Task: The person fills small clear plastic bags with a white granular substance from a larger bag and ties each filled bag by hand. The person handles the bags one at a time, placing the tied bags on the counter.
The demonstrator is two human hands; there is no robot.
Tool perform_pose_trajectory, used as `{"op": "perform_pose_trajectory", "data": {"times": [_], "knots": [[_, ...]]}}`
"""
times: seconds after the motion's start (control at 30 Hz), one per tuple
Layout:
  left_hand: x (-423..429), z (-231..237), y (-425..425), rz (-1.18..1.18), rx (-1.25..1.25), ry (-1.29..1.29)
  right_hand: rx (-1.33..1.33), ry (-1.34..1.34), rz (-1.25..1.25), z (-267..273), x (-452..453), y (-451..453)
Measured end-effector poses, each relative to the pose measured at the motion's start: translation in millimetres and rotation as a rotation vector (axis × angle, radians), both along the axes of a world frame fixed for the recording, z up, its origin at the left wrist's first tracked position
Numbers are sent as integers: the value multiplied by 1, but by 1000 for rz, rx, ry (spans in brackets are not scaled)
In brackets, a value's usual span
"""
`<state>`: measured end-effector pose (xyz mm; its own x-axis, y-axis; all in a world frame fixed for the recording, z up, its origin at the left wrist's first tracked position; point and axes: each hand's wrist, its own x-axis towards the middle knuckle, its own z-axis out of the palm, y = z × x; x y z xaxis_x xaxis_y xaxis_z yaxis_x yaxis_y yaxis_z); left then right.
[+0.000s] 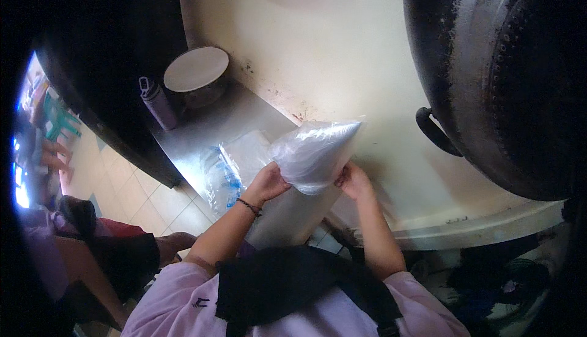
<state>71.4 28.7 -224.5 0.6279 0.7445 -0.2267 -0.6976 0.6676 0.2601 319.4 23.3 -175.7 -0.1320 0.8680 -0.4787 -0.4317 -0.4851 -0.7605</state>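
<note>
Between my two hands a clear plastic bag [316, 153] is held up over the counter, puffed out and tapering to a point at the upper right. My left hand [270, 182] grips its lower left edge, and my right hand [355, 181] pinches its right edge. Whether anything is inside the bag I cannot tell. Just left of my left hand, a flat clear plastic packet with blue print [227, 176] lies on the grey counter [293, 218], beside more clear plastic sheeting [250, 149].
A lilac bottle [158, 108] and a round pale-topped container [197, 71] stand at the counter's far left. A large dark pan [477, 85] with a loop handle is at the right. Another person's bare leg and dark clothing [124, 254] are at lower left.
</note>
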Motion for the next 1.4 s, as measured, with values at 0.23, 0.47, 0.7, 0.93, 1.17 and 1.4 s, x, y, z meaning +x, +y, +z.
{"op": "perform_pose_trajectory", "data": {"times": [0.23,0.47,0.7,0.93,1.17,1.4], "knots": [[21,-13,12,23,128,204,121,-331,-165,-22,-5,5],[-20,-25,-10,484,625,1636,-113,-758,119,-57,-15,-45],[-77,-47,-23,477,759,1977,236,-714,646,-86,-91,-68],[-101,-25,-64,748,492,1053,277,-578,217,-53,-156,-43],[-109,19,-104,709,640,948,336,-177,355,-18,-200,-27],[-139,92,-115,725,794,1308,822,-752,767,71,-172,-42]]}}
